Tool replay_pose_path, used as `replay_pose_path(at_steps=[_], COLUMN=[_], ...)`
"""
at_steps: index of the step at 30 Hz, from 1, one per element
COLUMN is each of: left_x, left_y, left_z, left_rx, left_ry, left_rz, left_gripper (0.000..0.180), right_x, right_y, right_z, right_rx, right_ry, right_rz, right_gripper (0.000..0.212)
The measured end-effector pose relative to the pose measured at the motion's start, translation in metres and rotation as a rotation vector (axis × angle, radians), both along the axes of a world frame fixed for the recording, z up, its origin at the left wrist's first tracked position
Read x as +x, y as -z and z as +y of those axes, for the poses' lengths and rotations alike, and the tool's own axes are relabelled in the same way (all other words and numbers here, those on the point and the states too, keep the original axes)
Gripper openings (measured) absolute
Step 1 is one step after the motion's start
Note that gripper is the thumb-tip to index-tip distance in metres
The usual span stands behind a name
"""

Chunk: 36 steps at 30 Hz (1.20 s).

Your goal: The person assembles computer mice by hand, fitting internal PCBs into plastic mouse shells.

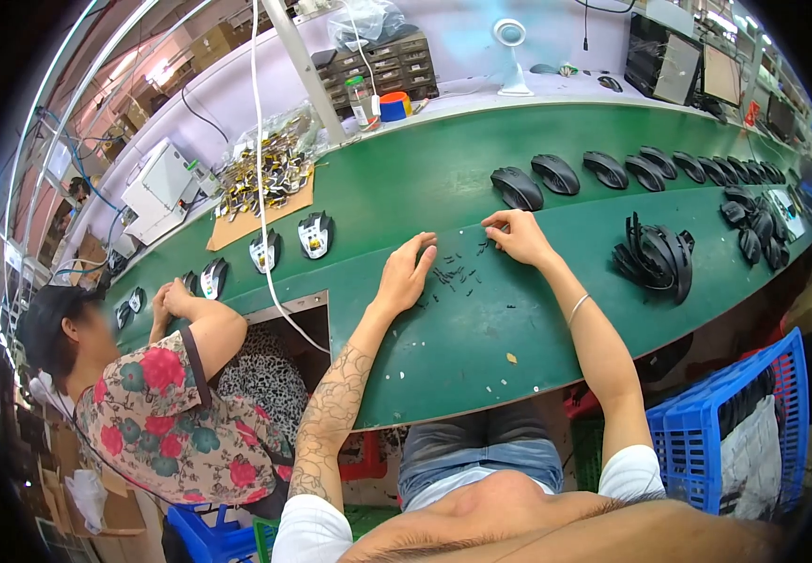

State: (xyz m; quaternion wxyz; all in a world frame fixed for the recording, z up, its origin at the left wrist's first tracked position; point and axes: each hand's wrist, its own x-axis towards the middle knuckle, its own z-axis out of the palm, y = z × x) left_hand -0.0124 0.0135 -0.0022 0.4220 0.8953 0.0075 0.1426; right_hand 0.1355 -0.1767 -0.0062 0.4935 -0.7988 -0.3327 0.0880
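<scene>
On the green workbench (444,352), a loose scatter of tiny black parts (456,274) lies between my two hands. My left hand (406,274) rests on its side just left of them, fingers stretched and slightly curved, with nothing visible in it. Right of the scatter, my right hand (519,236) has thumb and fingertips drawn together low over the bench. Whatever those fingertips hold is too small to name. Beyond that hand stand black computer mice (517,188), in a row running off to the right. A heap of curved black mouse shells (655,258) sits right of my right forearm.
At left a co-worker (171,413) handles open mice with white insides (315,235). A pile of small parts (265,174) lies on cardboard behind them. A white cable (260,188) hangs down. A small fan (511,56) stands at the back; a blue crate (688,441) is at lower right.
</scene>
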Motion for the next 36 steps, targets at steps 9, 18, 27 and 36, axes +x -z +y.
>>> replay_pose_path(at_steps=[9,18,27,36], left_x=[0.004,0.007,-0.006,0.002], left_y=[0.008,0.003,-0.008,-0.016], left_z=[-0.002,0.007,-0.01,0.012], left_rx=[0.356,0.365,0.189,0.092], left_ry=[-0.004,0.005,-0.03,-0.123], left_rz=[-0.19,-0.336,-0.188,-0.406], left_gripper=[0.04,0.039,0.035,0.035], right_x=[-0.015,-0.023,0.014,-0.012], right_y=[-0.001,-0.022,-0.102,-0.07], right_z=[0.009,0.011,-0.106,-0.143], right_rx=[0.057,0.153,-0.648,-1.052], right_ry=[-0.098,-0.16,0.604,0.648], right_rz=[0.168,0.082,-0.319,-0.443], right_gripper=[0.021,0.02,0.026,0.036])
